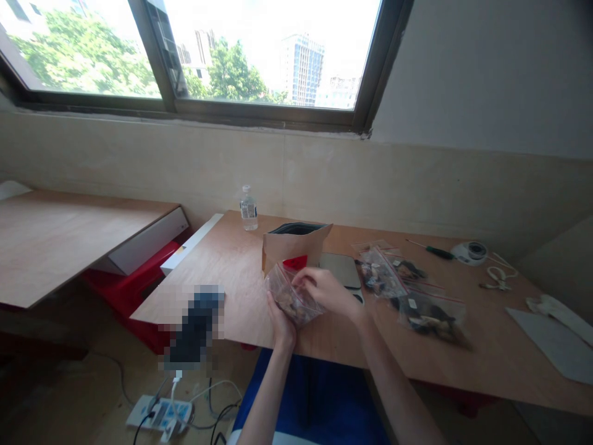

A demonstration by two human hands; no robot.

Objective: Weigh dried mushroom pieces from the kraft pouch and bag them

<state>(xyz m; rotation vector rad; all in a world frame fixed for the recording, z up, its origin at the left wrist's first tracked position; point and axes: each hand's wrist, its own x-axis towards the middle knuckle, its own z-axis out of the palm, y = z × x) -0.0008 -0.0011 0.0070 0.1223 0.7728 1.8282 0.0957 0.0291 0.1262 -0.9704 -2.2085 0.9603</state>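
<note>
My left hand cups a clear zip bag from below and from its left side. Small brownish pieces lie inside this bag; their kind is too small to tell. At the bag's mouth, the fingers of my right hand are pinched together, and whatever is between the tips is hidden. Just behind the bag stands a brown kraft paper pouch, upright with its dark mouth open. A red patch shows on the front of the pouch. Right of it lies a flat, grey-topped kitchen scale, partly covered by my right hand.
Several zip bags with dark contents lie to the right. Beyond them are a screwdriver, a white dome camera and a cable. A bottle stands at the back left. A blurred phone overlaps the front-left edge.
</note>
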